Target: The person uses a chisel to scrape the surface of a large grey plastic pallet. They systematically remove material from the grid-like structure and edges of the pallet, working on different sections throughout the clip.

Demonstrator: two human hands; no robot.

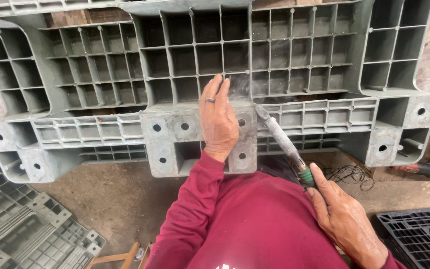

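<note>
Fingers (214, 88) of the left hand (218, 119) lie flat and close together on the grey pallet (100, 74), gripping nothing; the fingers of the right hand (343, 219) are clamped around the green handle of a welding iron (283, 143). The grey pallet, ribbed underside up, is the biggest thing in view and fills the upper half. The left hand presses on the square block at the middle of the pallet's near edge. The iron slants up from the right hand to that same block, its tip touching the pallet just right of the left hand, where thin smoke rises. Below the pallet's left corner lies a second grey pallet (26, 229); below its right corner, a black pallet (419, 236). A red power tool (424, 168) lies under the pallet's right end.
</note>
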